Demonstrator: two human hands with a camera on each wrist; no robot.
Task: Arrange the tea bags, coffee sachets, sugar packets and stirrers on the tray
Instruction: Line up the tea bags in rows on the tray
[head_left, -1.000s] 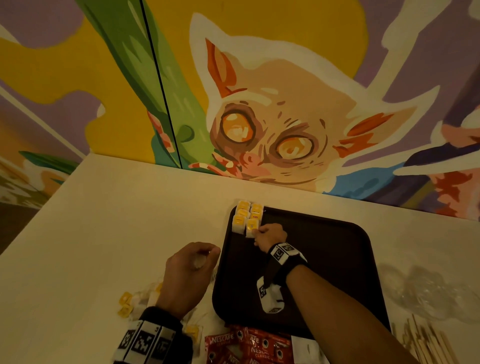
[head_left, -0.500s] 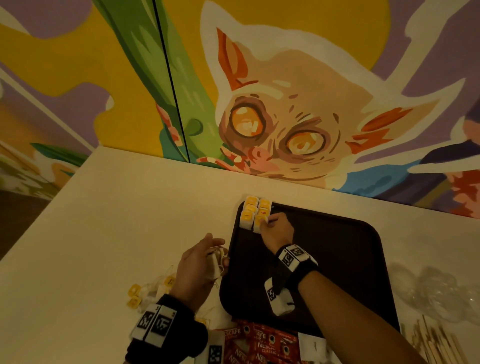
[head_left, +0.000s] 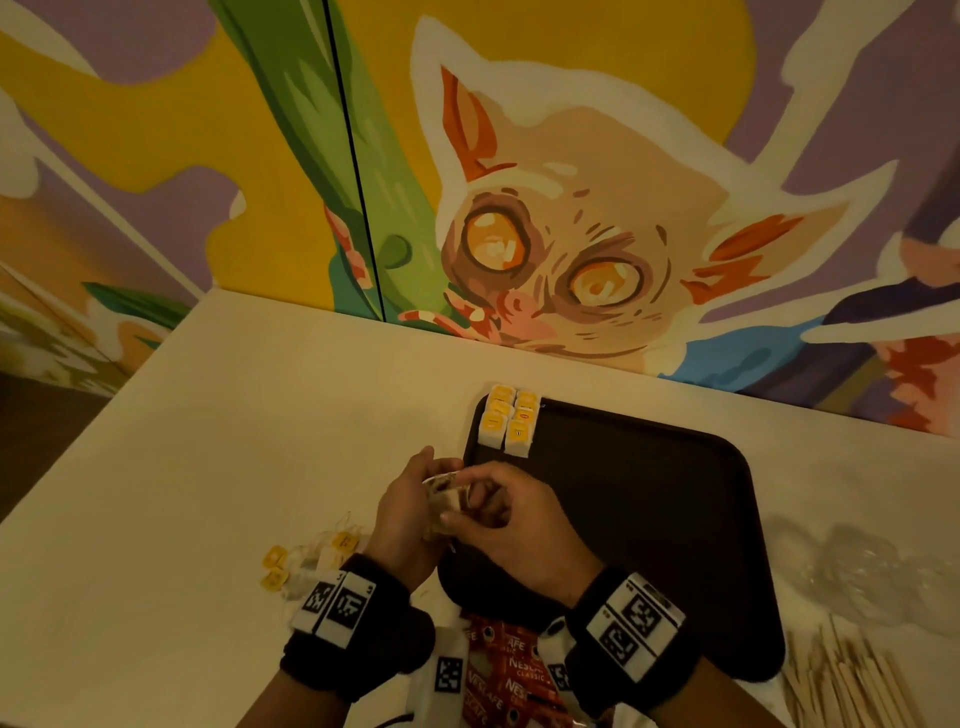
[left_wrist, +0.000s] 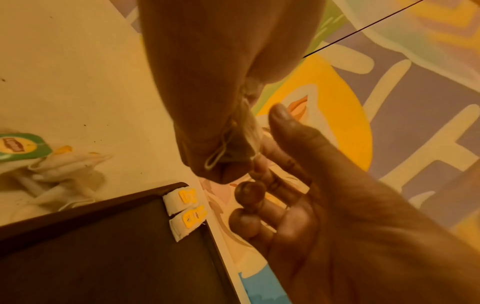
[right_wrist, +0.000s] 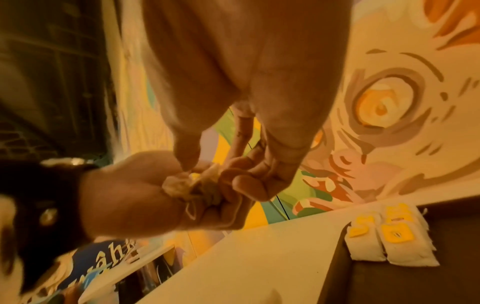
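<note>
The pale worktop (head_left: 197, 447) carries a dark tray (head_left: 649, 519) with most of its floor bare; yellow-tagged tea bags (head_left: 511, 421) sit in two rows at its far-left corner. Red sachets (head_left: 514, 670) reading "Nescafé Classic" lie at the near edge. Left hand (head_left: 405, 519) and right hand (head_left: 519, 525) together pinch one crumpled tea bag (head_left: 441, 499) above the tray's left rim.

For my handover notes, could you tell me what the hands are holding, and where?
Both the left hand and right hand pinch a crumpled white tea bag by its edges.
</note>
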